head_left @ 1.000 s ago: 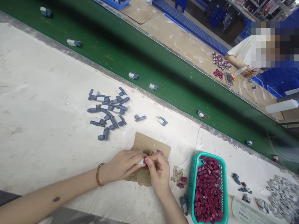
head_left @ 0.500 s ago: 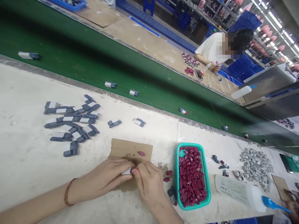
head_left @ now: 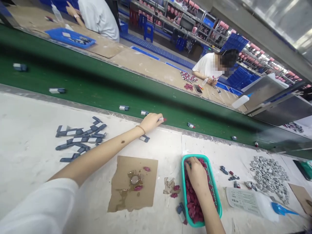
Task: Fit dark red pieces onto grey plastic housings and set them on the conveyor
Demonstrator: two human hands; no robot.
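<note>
My left hand [head_left: 151, 123] reaches over the near edge of the green conveyor belt. Its fingers are closed on a small grey-and-white plastic part with a red tip [head_left: 162, 119]. My right hand [head_left: 196, 172] is inside the turquoise basket [head_left: 218, 198], fingers bent down among many dark red plastic pieces [head_left: 193, 206]. Its fingertips are partly hidden, so what they grip does not show. Between my arms lies a cardboard sheet [head_left: 146, 198] with wet-looking stains, a small round disc [head_left: 134, 179] and two red pieces [head_left: 138, 188].
Grey-and-white parts [head_left: 78, 139] lie piled under and beside my left forearm. The green belt [head_left: 97, 94] carries several spaced parts. Right of the basket are a glue-type bottle [head_left: 251, 201] and a heap of grey pieces [head_left: 269, 174]. Two people sit across the belt.
My hands have parted from above the cardboard. The left carried the part forward to the belt; the right went into the basket. The view has shifted, showing another person at upper left.
</note>
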